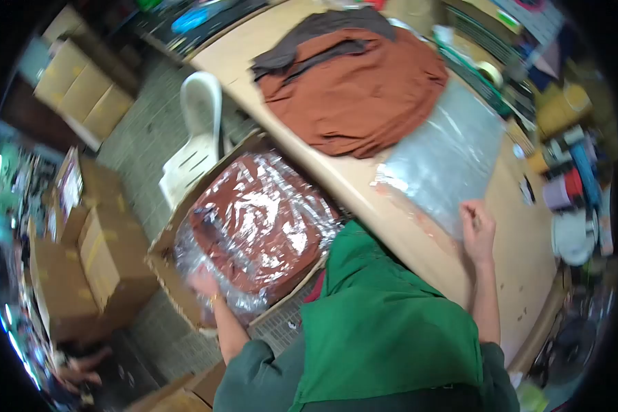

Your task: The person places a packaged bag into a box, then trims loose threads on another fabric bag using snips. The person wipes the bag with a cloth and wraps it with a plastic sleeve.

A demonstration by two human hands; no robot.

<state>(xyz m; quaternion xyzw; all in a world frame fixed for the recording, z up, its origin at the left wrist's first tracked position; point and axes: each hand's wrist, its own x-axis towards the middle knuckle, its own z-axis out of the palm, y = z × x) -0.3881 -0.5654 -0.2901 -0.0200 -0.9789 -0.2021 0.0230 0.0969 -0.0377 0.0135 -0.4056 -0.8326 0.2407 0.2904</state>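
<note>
My left hand is down in a cardboard box, at the near-left edge of a rust-coloured garment in clear plastic. Motion blurs its fingers, so their grip cannot be made out. Over the table, my right hand has its fingers curled closed beside the lower corner of a stack of clear plastic bags. Whatever those fingers might hold is hidden. Beyond the bags lies a pile of rust-brown garments with dark grey shoulders, unwrapped.
The box stands against the edge of the tan table. A white plastic chair is behind it. More cardboard boxes stand on the floor at left. Tape rolls and small containers crowd the table's right side.
</note>
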